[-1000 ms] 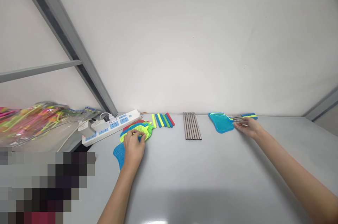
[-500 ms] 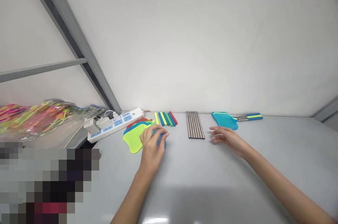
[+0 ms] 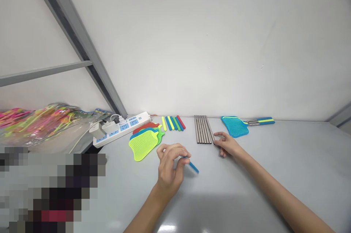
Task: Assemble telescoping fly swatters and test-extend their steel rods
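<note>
My left hand point(image 3: 170, 165) is closed in a pinch on a blue fly swatter head point(image 3: 193, 167), tilted nearly edge-on, and the fingers cover much of it. The fingertips of my right hand point(image 3: 227, 145) are closed on the near end of a metal tube point(image 3: 211, 132), the rightmost of a row. Several more metal tubes point(image 3: 201, 130) lie side by side left of it. Beyond my left hand rests a fanned pile of perforated swatter heads, with a yellow head point(image 3: 144, 146) on top and blue, red and green ones partly under it.
Short coloured handles point(image 3: 173, 123) lie in a row by the wall. Stacked fly swatters point(image 3: 235, 126) with blue and yellow handles lie right of the tubes. A white power strip point(image 3: 123, 128) with plugs stands at the left, near plastic-bagged colourful items point(image 3: 49, 123). The lower left is pixelated.
My left hand has moved right and toward me, carrying the blue swatter head away from the pile. My right hand has reached the rightmost tube, whose near end now sits apart from the row.
</note>
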